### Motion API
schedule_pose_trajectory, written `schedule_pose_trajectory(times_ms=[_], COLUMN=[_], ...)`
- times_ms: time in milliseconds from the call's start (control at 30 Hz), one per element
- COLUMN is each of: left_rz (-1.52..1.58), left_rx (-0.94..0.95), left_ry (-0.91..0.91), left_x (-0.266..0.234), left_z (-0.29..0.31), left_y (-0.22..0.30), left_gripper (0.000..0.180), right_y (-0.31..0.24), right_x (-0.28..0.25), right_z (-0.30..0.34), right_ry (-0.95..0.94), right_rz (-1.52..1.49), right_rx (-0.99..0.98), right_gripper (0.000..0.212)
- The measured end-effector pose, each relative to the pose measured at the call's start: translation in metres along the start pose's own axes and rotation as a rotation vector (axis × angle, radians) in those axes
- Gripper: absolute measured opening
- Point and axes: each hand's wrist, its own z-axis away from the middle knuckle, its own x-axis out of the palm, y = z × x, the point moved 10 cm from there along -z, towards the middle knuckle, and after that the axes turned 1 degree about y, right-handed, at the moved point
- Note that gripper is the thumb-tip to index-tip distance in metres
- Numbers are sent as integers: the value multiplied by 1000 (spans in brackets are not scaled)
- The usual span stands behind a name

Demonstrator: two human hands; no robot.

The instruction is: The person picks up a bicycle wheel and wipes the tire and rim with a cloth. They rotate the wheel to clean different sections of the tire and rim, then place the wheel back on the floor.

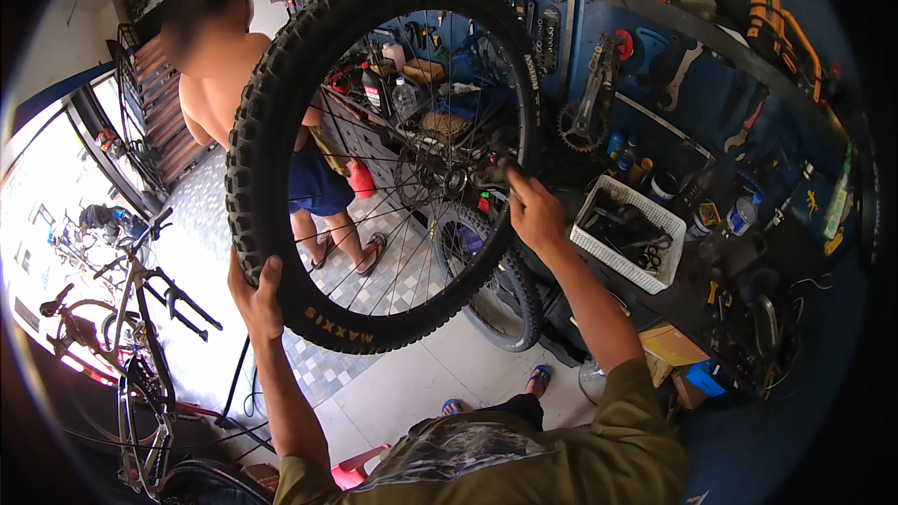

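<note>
A bicycle wheel (257, 122) with a knobby black tyre is held up before me, tilted, its spokes running to a hub (455, 178) with a disc rotor (412, 176) beside it. My left hand (254, 297) grips the tyre at its lower left, thumb on the near side and the other fingers mostly hidden behind. At the wheel's right side, my right hand (535, 213) is closed, with its fingertips near a dark part by the hub. Whatever those fingers hold, if anything, I cannot make out.
A white basket (675, 266) of dark parts stands on the cluttered workbench at right. Tools (686, 77) hang on the blue wall. Another person (224, 84) stands beyond the wheel at left. A bicycle frame (140, 337) is at lower left, and another wheel (524, 309) stands below.
</note>
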Motion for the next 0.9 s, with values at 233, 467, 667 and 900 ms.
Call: schedule_pose_trajectory(times_ms=[233, 467, 667, 900], left_rz=[-32, -17, -53, -5], left_rx=[36, 22, 31, -11], left_ry=[-13, 19, 20, 6], left_x=[-2, -1, -4, 1], left_z=[7, 19, 21, 14], left_y=[-4, 8, 10, 12], left_gripper=[62, 59, 62, 72], right_y=[17, -49, -50, -38], right_x=[68, 74, 92, 110], right_z=[69, 46, 39, 42], right_ry=[-146, -220, -137, -47], right_rz=[-1222, -1674, -1555, -1300], right_rx=[682, 800, 916, 829], right_gripper=[18, 11, 12, 51])
